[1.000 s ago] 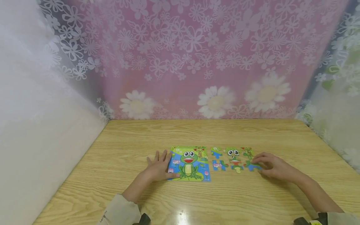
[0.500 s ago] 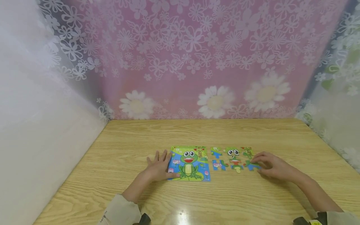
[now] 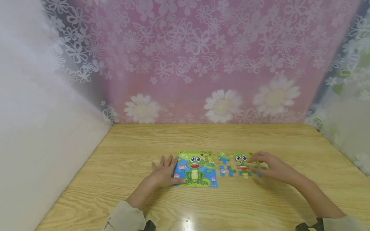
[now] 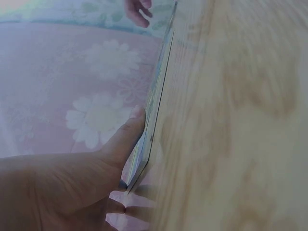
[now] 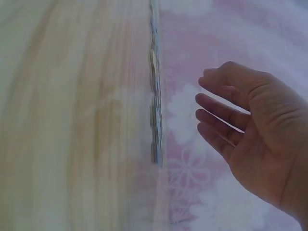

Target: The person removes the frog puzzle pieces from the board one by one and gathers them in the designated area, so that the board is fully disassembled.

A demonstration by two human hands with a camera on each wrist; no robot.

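A frog picture puzzle board lies flat on the wooden table. My left hand rests flat beside its left edge, fingers spread, with the thumb on the board's near corner; in the left wrist view the thumb lies against the board's edge. Right of the board, several loose frog puzzle pieces are laid out in a block. My right hand hovers over the right-hand pieces. The right wrist view shows its fingers relaxed, holding nothing, apart from the pieces.
A pink flowered lace curtain hangs behind the table. A white wall closes the left side and more floral fabric the right. Bare wood surrounds the puzzle on all sides.
My right hand has left the lower right piece and moved up and left, now hovering over the right-hand pieces. The left hand stays put.
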